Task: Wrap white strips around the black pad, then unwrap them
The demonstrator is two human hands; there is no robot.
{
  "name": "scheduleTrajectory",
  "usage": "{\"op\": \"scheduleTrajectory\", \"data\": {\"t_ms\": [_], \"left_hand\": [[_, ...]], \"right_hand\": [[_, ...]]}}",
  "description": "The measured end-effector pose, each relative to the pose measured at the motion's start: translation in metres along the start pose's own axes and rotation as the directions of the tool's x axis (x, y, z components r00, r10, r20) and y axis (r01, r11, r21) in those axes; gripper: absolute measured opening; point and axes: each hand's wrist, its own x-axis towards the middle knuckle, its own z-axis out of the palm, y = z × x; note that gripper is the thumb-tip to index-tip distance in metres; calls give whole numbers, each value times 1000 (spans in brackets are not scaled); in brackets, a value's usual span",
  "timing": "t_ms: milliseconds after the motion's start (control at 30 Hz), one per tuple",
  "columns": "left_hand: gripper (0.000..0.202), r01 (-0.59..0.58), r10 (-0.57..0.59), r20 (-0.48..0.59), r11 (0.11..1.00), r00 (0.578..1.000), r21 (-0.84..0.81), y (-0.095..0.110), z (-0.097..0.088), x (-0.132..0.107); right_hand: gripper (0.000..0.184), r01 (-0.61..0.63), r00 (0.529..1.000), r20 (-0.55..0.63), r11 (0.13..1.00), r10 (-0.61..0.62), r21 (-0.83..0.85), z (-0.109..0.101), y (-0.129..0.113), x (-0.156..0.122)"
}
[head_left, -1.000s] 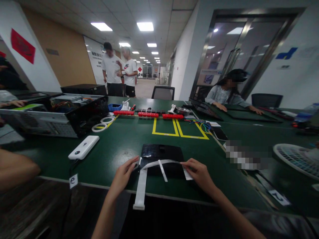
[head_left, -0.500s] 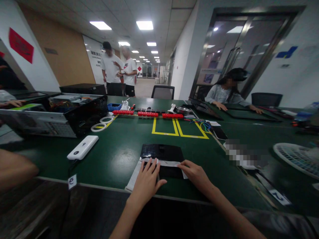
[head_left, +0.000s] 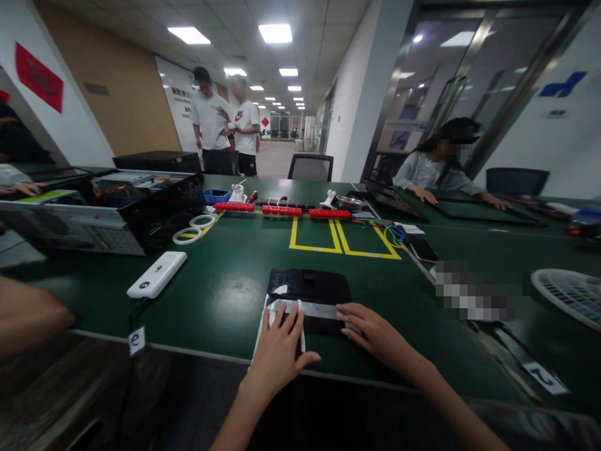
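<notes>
A glossy black flat panel (head_left: 323, 283) lies near the table's front edge. A silvery-grey strip (head_left: 320, 311) runs across it from left to right. My left hand (head_left: 280, 341), fingers spread, presses flat over the strip's left end. Under that hand is a white flat piece (head_left: 260, 335), mostly covered, so I cannot tell what it is. My right hand (head_left: 375, 333) rests at the strip's right end, its fingers stretched out along the strip and the panel edge.
A white power bank (head_left: 157, 275) lies left, beside an opened computer case (head_left: 159, 210). Red power strips (head_left: 282, 210) line the back, with yellow tape rectangles (head_left: 315, 249) before them. A white fan (head_left: 566, 297) lies right. A co-worker (head_left: 441, 163) sits at far right.
My right hand's fingers have gone from pinching the strip's end to lying flatter on it. The strip now looks laid down smoother on the panel. My left hand stays nearly in place.
</notes>
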Motion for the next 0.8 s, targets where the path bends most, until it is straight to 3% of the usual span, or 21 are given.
{"op": "scheduleTrajectory", "data": {"t_ms": [300,533,700,800], "left_hand": [[72,11,-10,-34,999,999,40,3,5,-2],[78,0,1,-22,998,1000,57,2,10,-4],[74,0,0,5,999,1000,-32,-4,-9,-5],[60,41,-48,-90,997,995,-70,-24,-28,-10]], "right_hand": [[41,-53,998,42,999,52,4,13,-1,-13],[42,-102,990,99,995,99,23,1,-8,-5],[40,-115,988,103,993,112,28,-19,-18,5],[37,-113,993,26,993,112,35,-31,-27,15]]}}
